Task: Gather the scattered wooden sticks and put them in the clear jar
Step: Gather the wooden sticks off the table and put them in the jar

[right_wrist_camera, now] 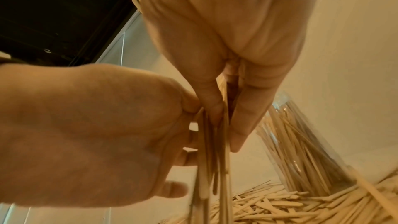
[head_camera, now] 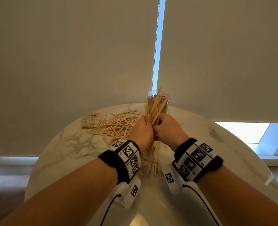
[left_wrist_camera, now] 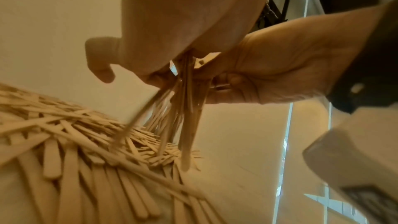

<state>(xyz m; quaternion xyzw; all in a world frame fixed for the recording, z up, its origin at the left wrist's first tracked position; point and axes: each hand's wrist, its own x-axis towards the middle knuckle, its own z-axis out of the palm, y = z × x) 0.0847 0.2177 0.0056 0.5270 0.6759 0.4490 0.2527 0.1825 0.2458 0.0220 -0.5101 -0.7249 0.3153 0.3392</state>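
A: Head view: left hand (head_camera: 140,130) and right hand (head_camera: 167,128) are both clenching one upright bundle of sticks (head_camera: 153,108) just near of the clear jar (head_camera: 157,101). Light, stiff, slippery; grip mid-length.

B: Left wrist view: bundle ends are splaying over the loose pile (left_wrist_camera: 64,142).

A: Right wrist view: the jar's already holding many sticks, standing on end.
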